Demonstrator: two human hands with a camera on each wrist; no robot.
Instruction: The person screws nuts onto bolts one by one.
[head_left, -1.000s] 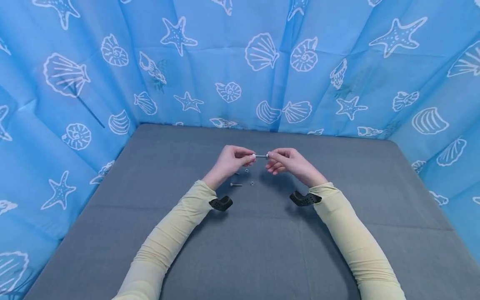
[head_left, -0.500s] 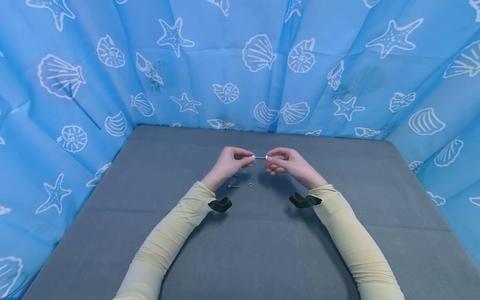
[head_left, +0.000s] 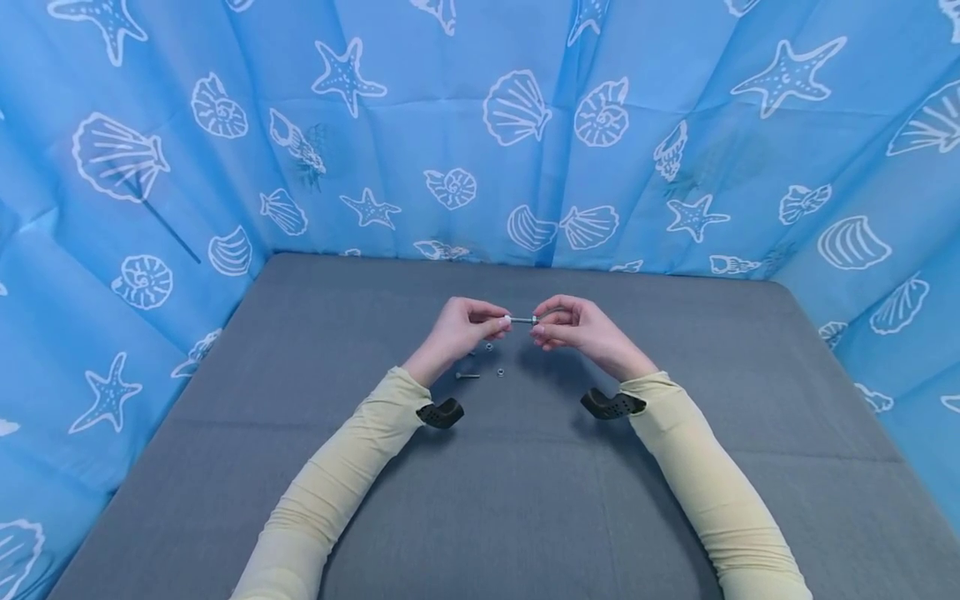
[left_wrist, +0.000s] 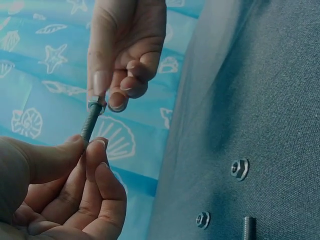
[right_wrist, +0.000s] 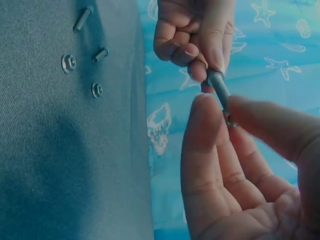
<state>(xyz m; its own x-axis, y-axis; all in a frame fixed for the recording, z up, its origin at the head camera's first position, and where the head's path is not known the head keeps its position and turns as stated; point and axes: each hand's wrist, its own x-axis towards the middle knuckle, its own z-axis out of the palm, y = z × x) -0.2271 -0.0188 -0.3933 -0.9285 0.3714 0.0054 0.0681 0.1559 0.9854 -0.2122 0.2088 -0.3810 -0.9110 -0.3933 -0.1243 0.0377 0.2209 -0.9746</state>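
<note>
Above the back half of the table, my left hand [head_left: 457, 329] pinches a metal bolt [left_wrist: 90, 123] near its head, between thumb and fingers. The bolt lies level, its threaded end towards my right hand [head_left: 581, 327]. A nut [left_wrist: 95, 102] sits at that end. My right thumb and forefinger are curled about this nut, the thumb below and the forefinger above in the head view. The right wrist view shows the bolt's shank [right_wrist: 220, 87] running between both hands, partly covered by the right thumb.
Below the hands, two flange nuts [right_wrist: 69, 63] [right_wrist: 97, 90] and two bolts [right_wrist: 83, 19] [right_wrist: 100, 55] lie on the grey cloth-covered table [head_left: 525, 500]. A blue shell-patterned curtain [head_left: 450, 133] hangs along the back and sides.
My right fingers and thumb have shifted round the nut, the thumb now lower and more of the nut showing. My left hand keeps its pinch on the bolt.
</note>
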